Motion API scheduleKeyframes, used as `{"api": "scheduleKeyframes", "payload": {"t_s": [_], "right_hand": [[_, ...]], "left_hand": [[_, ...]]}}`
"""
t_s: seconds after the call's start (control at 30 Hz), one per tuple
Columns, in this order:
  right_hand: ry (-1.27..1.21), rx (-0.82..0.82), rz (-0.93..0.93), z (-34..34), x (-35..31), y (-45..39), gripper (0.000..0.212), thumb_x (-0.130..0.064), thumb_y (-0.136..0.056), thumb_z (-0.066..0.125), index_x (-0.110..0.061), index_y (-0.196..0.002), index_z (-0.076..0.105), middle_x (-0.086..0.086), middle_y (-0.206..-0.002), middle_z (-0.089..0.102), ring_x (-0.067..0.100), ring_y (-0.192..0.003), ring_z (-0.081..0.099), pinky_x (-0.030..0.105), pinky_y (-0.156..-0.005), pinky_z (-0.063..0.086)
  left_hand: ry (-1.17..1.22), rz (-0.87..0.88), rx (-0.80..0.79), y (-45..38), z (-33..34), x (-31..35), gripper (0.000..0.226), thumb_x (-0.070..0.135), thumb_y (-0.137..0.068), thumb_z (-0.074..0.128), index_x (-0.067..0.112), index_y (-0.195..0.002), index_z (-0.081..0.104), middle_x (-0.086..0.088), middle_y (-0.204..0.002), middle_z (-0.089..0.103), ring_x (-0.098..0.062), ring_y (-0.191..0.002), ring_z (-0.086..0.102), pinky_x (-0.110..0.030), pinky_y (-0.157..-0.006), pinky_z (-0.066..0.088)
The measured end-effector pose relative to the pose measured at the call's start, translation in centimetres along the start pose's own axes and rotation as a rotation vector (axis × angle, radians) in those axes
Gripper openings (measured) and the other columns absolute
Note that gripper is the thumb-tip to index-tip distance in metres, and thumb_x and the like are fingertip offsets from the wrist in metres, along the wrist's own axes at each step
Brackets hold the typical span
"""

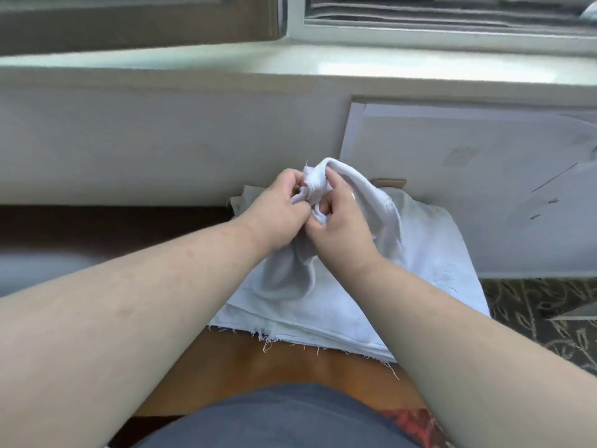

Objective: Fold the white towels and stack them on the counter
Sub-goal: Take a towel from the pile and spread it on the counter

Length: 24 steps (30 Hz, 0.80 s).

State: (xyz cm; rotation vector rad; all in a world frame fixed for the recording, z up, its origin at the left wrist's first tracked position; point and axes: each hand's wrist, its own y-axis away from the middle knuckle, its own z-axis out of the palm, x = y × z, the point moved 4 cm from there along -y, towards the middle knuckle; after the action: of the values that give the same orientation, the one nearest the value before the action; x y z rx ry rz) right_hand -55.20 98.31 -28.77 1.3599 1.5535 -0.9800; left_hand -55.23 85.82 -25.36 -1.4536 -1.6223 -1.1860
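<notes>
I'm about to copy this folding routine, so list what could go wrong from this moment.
1. Both the left hand and right hand pinch one bunched corner of the white towel; opened from there, it may fold crooked.
2. The lifted towel drapes onto the stack of towels below, so pulling it could drag the top layers askew.
3. The stack's frayed front edge overhangs the wooden surface; a tug might slide it off.
</notes>
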Motion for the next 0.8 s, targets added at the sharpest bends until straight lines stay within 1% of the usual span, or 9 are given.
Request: {"api": "scheduleKeyframes", "payload": {"t_s": [0.07,0.17,0.23,0.33,0.4,0.5,0.53,0.67,0.8], "right_hand": [[-0.012,-0.046,-0.059,2.3,-2.3,0.5,0.06,-0.02,-0.084,0.062,-0.04,-0.138,0.044,-0.018,-0.112,0.057,-0.011,-0.096,0.058,0.008,-0.08,0.044],[-0.019,-0.099,-0.115,6.2,-5.5,1.8,0.044,-0.02,-0.086,0.065,-0.034,-0.126,0.053,-0.013,-0.106,0.062,-0.008,-0.09,0.061,0.007,-0.073,0.044],[-0.026,-0.124,-0.156,9.1,-7.8,3.1,0.042,-0.025,-0.086,0.067,-0.037,-0.124,0.053,-0.015,-0.106,0.063,-0.005,-0.091,0.062,0.007,-0.073,0.044],[-0.031,-0.15,-0.235,13.9,-11.6,6.0,0.039,-0.03,-0.085,0.068,-0.048,-0.114,0.049,-0.019,-0.105,0.062,-0.005,-0.095,0.061,0.006,-0.074,0.044],[-0.049,-0.168,-0.276,17.7,-14.3,8.3,0.041,-0.03,-0.083,0.069,-0.053,-0.11,0.047,-0.019,-0.1,0.063,-0.006,-0.09,0.062,0.005,-0.071,0.043],[-0.066,-0.178,-0.345,24.1,-18.4,12.1,0.041,-0.031,-0.082,0.069,-0.049,-0.112,0.048,-0.02,-0.095,0.062,-0.004,-0.085,0.063,0.006,-0.069,0.043],[-0.062,-0.183,-0.367,26.4,-19.7,13.4,0.041,-0.032,-0.081,0.069,-0.049,-0.111,0.047,-0.021,-0.094,0.062,-0.004,-0.083,0.062,0.005,-0.067,0.043],[-0.028,-0.207,-0.424,34.7,-24.1,18.4,0.046,-0.036,-0.081,0.068,-0.064,-0.102,0.039,-0.038,-0.096,0.058,-0.01,-0.083,0.061,0.001,-0.063,0.04],[0.027,-0.286,-0.429,41.8,-27.2,21.6,0.048,-0.031,-0.084,0.067,-0.061,-0.103,0.035,-0.039,-0.096,0.057,-0.012,-0.086,0.059,0.0,-0.062,0.039]], "left_hand": [[-0.008,0.015,0.069,1.9,-2.9,-0.3,0.016,0.018,-0.088,0.056,0.032,-0.096,0.053,0.012,-0.088,0.065,0.01,-0.067,0.055,-0.006,-0.051,0.037],[-0.031,0.042,0.174,5.2,-7.2,-1.3,0.012,0.021,-0.09,0.058,0.032,-0.093,0.055,0.013,-0.086,0.066,0.009,-0.069,0.055,-0.008,-0.054,0.037],[-0.039,0.057,0.234,7.8,-10.5,-2.0,0.01,0.021,-0.09,0.058,0.031,-0.092,0.055,0.012,-0.087,0.067,0.007,-0.071,0.056,-0.009,-0.056,0.039],[-0.058,0.08,0.316,12.4,-15.8,-3.3,0.012,0.018,-0.089,0.057,0.029,-0.092,0.055,0.011,-0.088,0.067,0.0,-0.077,0.058,-0.011,-0.061,0.041],[-0.049,0.09,0.35,16.1,-19.7,-4.6,0.014,0.018,-0.087,0.055,0.031,-0.094,0.055,0.012,-0.088,0.067,-0.001,-0.08,0.059,-0.015,-0.065,0.042],[-0.044,0.131,0.395,22.0,-25.8,-6.9,0.019,0.016,-0.086,0.052,0.031,-0.097,0.055,0.012,-0.089,0.067,-0.001,-0.081,0.059,-0.017,-0.068,0.044],[-0.048,0.142,0.404,24.0,-27.9,-7.8,0.02,0.015,-0.086,0.051,0.031,-0.098,0.055,0.011,-0.089,0.066,-0.002,-0.082,0.06,-0.018,-0.069,0.045],[-0.152,0.174,0.411,30.7,-36.0,-11.6,0.024,0.01,-0.087,0.049,0.025,-0.105,0.055,0.007,-0.096,0.066,-0.01,-0.091,0.06,-0.025,-0.079,0.048],[-0.211,0.151,0.449,35.2,-42.4,-15.5,0.024,0.01,-0.087,0.05,0.025,-0.105,0.056,0.005,-0.097,0.065,-0.011,-0.093,0.059,-0.025,-0.081,0.047]]}}
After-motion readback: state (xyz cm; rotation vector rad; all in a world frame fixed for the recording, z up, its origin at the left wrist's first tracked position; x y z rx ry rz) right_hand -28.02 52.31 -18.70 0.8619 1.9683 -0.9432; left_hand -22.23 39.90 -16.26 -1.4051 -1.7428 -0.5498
